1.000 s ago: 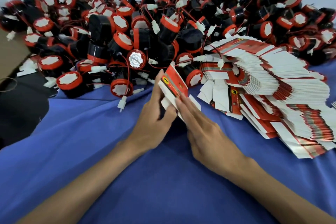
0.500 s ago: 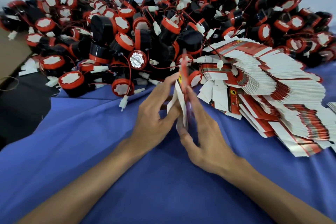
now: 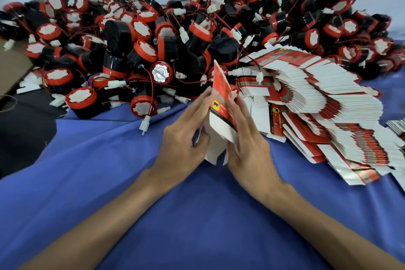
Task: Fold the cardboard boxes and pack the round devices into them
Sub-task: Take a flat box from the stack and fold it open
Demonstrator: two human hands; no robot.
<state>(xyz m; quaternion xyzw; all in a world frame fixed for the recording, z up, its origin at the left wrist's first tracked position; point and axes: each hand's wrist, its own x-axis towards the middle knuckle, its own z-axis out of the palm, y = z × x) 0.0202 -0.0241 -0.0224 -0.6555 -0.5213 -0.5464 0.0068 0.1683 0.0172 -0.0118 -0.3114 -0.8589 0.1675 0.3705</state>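
A red and white cardboard box (image 3: 221,114), still partly flat, stands on end between both hands above the blue cloth. My left hand (image 3: 186,136) grips its left side and my right hand (image 3: 249,144) presses its right side, with the white bottom flaps (image 3: 215,153) hanging down between the palms. A large heap of round black and red devices (image 3: 140,50) with red wires and white plugs fills the far half of the view. To the right lies a fanned stack of flat boxes (image 3: 324,103).
A blue cloth (image 3: 109,171) covers the surface in front of me. A brown cardboard carton edge (image 3: 13,68) shows at the far left beside a dark gap (image 3: 24,133). A loose white plug (image 3: 145,124) lies on the cloth near my left hand.
The flat box has been turned upright between my hands and is opening out, its white flaps now spread below. Both hands have closed in around it.
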